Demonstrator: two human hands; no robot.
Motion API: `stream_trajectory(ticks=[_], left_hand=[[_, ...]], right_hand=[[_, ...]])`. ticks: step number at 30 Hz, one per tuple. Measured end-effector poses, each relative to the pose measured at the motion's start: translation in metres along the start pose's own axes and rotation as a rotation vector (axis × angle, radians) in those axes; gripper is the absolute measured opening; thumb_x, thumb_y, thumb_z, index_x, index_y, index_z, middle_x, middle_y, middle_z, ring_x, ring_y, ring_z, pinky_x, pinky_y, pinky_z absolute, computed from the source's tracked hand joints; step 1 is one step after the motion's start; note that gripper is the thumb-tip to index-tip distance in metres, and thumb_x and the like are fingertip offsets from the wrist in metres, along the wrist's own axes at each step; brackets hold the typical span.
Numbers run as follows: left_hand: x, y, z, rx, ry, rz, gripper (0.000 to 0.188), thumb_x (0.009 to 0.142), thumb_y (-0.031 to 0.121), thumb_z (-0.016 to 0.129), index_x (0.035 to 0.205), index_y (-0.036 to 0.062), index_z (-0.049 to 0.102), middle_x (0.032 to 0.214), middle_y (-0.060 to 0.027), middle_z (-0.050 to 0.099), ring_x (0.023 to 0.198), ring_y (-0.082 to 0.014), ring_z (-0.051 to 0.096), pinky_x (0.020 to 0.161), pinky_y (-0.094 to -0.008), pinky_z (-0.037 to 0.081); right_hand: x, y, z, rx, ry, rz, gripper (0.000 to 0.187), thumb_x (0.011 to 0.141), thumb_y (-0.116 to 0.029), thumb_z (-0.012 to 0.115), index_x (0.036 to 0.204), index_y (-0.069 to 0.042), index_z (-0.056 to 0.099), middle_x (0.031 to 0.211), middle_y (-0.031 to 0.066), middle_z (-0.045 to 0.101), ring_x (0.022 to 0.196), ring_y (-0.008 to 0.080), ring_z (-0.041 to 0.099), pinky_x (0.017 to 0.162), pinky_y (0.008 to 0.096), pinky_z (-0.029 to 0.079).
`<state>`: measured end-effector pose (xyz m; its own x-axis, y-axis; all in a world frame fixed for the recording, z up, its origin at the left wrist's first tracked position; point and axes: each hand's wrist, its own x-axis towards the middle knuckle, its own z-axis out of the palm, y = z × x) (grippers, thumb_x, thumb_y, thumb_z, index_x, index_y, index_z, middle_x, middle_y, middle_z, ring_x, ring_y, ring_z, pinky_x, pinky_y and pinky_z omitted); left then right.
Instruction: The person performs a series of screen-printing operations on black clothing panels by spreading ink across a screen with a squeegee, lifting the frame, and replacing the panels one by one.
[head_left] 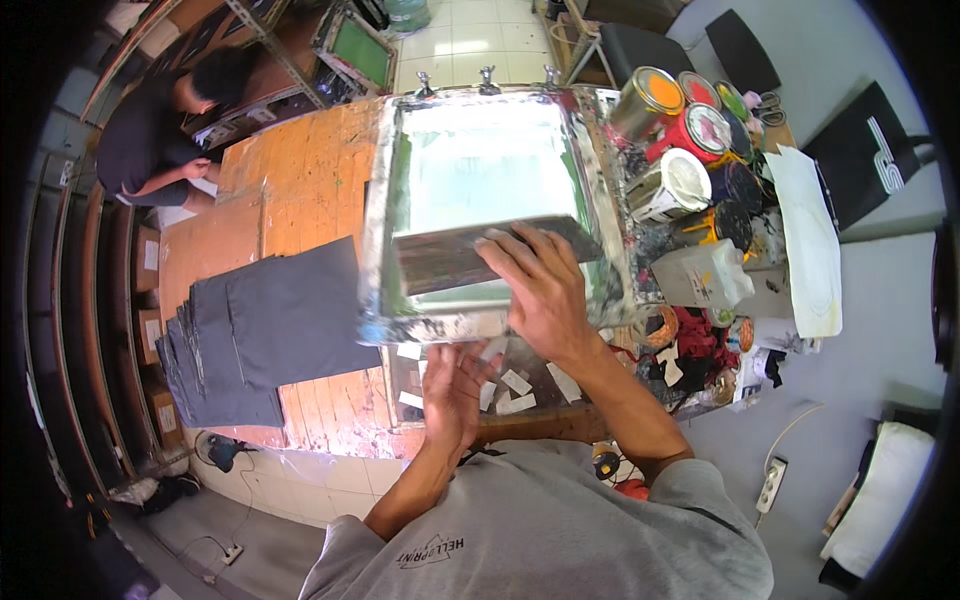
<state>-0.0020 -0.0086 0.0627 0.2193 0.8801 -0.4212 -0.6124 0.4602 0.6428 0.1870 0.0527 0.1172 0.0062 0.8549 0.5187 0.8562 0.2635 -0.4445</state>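
My right hand [545,295] grips a wide dark squeegee [445,258], fingers over its top edge. The squeegee lies across the near part of a framed printing screen [480,322], slightly tilted. White ink covers much of the mesh [485,160], with green along its sides. Just below the screen's near edge is my left hand [455,392], its fingers apart and nothing seen in it. Its fingertips are close to the frame; whether they touch it I cannot tell. Metal clamps [487,78] stand at the screen's far edge.
Black sheets [265,335] lie overlapped on the wooden table [300,180] at left. Paint cans [650,100], a white tub [680,185] and a plastic jug [705,275] crowd the right side. Paper scraps [515,400] lie near me. Another person [150,140] bends at the far left.
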Motion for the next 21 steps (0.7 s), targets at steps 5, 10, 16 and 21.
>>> stream_trajectory(ticks=[5,10,16,21], left_hand=[[0.024,-0.03,-0.034,-0.082,0.244,-0.336,0.026,0.102,0.027,0.065,0.117,0.0085,0.055,0.119,-0.0073,0.057,0.118,-0.0285,0.056,0.103,-0.051,0.047],[0.03,-0.046,-0.046,-0.065,0.286,-0.342,0.029,0.101,0.025,0.065,0.121,0.0081,0.052,0.117,-0.0089,0.058,0.111,-0.0271,0.056,0.098,-0.0495,0.049],[0.025,-0.04,-0.036,-0.018,0.31,-0.335,0.029,0.101,0.023,0.064,0.121,0.0086,0.048,0.116,-0.0094,0.057,0.112,-0.0268,0.055,0.098,-0.0496,0.048],[0.022,-0.035,-0.03,0.001,0.312,-0.325,0.027,0.099,0.016,0.063,0.119,0.0089,0.047,0.114,-0.01,0.055,0.111,-0.0264,0.055,0.098,-0.0503,0.047]], right_hand=[[0.011,0.077,0.061,-0.045,-0.19,0.076,0.054,0.073,0.017,0.06,0.121,-0.005,0.07,0.118,0.0162,0.073,0.111,0.0332,0.067,0.093,0.0482,0.048],[0.092,0.149,0.118,-0.172,-0.234,0.068,0.05,0.077,0.014,0.062,0.122,-0.007,0.071,0.112,0.0137,0.076,0.1,0.0317,0.071,0.086,0.0467,0.051],[0.121,0.156,0.145,-0.28,-0.438,0.149,0.056,0.078,0.01,0.061,0.13,-0.01,0.068,0.123,0.0127,0.072,0.105,0.0322,0.069,0.088,0.0486,0.051],[0.045,0.106,0.115,-0.189,-0.525,0.212,0.056,0.077,0.012,0.06,0.128,-0.009,0.067,0.126,0.0144,0.071,0.112,0.0337,0.066,0.093,0.0498,0.047]])
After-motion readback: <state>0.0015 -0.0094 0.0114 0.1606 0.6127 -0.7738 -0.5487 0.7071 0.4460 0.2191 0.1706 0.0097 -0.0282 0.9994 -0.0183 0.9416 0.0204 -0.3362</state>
